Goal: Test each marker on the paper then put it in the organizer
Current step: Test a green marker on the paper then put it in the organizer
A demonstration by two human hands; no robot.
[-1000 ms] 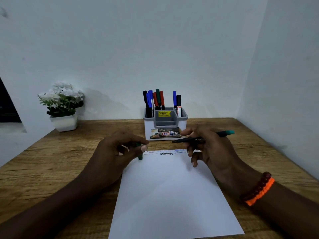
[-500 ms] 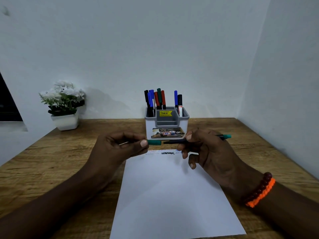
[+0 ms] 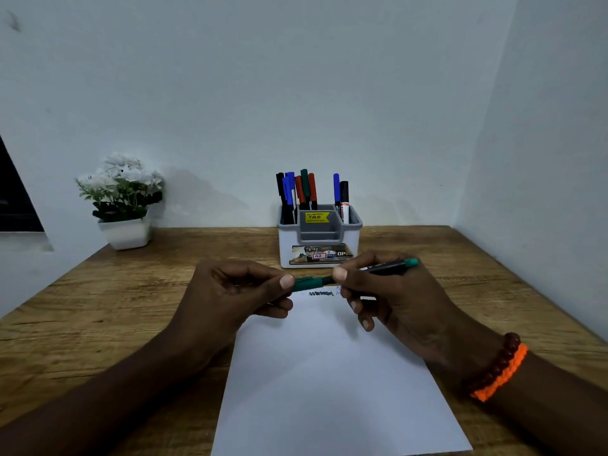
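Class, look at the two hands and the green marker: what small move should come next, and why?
Probably press the cap, pinched by the left hand, fully onto the marker gripped by the right hand; the two look barely joined.

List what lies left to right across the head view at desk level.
Potted plant → left hand → green cap → right hand → marker's teal end → orange bracelet.
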